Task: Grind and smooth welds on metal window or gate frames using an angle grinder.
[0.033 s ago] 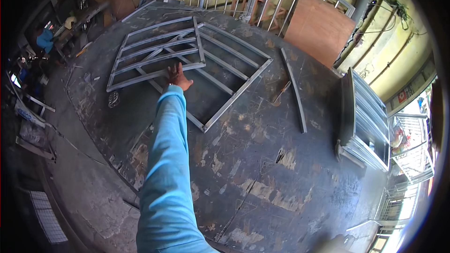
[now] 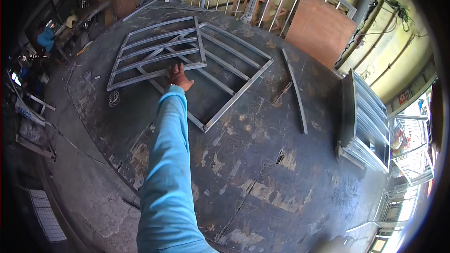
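My left hand (image 2: 180,78) reaches out over the table, back up, with fingers stretched forward and thumb apart to the right. Its fingers lie across the near bar of a smaller grey metal frame (image 2: 136,69) with several crossbars. Whether they press on that bar or only hover over it is hard to see. Underneath, turned at an angle, is a larger metal frame (image 2: 240,93), its left part overlapped by the smaller one. My right hand is not in view; a dark blur at the lower edge cannot be made out.
On the dark, scuffed table (image 2: 253,159) lie a loose metal bar (image 2: 294,91) and a thin tool (image 2: 282,92) beside it. Stacked metal frames (image 2: 368,117) stand at the right. A brown board (image 2: 319,30) leans against railings behind. A person (image 2: 46,39) is at the far left.
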The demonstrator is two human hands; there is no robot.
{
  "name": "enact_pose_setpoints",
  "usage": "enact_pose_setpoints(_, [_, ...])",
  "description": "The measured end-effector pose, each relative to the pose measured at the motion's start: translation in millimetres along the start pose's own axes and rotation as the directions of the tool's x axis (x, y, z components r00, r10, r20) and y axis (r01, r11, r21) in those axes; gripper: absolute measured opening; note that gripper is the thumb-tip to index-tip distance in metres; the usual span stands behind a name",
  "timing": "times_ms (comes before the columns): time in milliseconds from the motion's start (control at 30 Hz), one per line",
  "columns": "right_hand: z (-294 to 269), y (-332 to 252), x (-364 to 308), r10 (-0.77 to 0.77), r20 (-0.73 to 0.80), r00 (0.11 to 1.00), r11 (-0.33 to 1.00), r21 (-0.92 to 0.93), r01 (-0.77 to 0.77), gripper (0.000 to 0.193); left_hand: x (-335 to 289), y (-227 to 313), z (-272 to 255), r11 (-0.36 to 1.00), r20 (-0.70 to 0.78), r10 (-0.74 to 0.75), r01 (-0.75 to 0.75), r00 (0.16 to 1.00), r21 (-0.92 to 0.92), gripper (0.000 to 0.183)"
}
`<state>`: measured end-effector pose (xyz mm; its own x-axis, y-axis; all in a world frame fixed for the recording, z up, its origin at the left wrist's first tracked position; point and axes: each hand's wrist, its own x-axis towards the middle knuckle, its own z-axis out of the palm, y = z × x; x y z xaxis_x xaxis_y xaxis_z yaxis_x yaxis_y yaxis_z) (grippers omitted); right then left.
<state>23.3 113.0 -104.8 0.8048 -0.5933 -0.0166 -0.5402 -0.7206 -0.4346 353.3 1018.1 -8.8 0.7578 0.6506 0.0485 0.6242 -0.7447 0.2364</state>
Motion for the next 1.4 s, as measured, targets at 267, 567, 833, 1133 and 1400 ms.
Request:
enact_pose_setpoints(267, [25,-10,40,-0.098,0.042,0.994,0.994,0.042,0.096,0.061,-45,-20,5,0.920,-0.002,0.390,-0.390,0.921,0.047,0.063])
enact_pose_setpoints(567, [32,-53,74,-0.260,0.139,0.956,0.963,0.110,0.246,0.061,-104,52,-86,0.730,0.134,0.682,-0.678,0.719,-0.083,0.082])
enact_pose_setpoints(833, [29,-64,63,-0.360,0.164,0.918,0.918,0.237,0.318,0.062,-341,132,-103,0.571,0.195,0.821,-0.761,0.537,-0.307,0.060])
enact_pose_setpoints(1133, [-46,98,0,-0.279,0.153,0.948,0.924,0.312,0.222,0.062,-664,196,-51,0.395,0.291,0.914,-0.778,0.282,-0.488,0.052])
enact_pose_setpoints(1400, [-129,97,-45,-0.126,0.292,0.948,0.974,0.218,0.062,0.075,-841,167,-33,0.301,0.479,0.877,-0.808,0.027,-0.507,0.053])
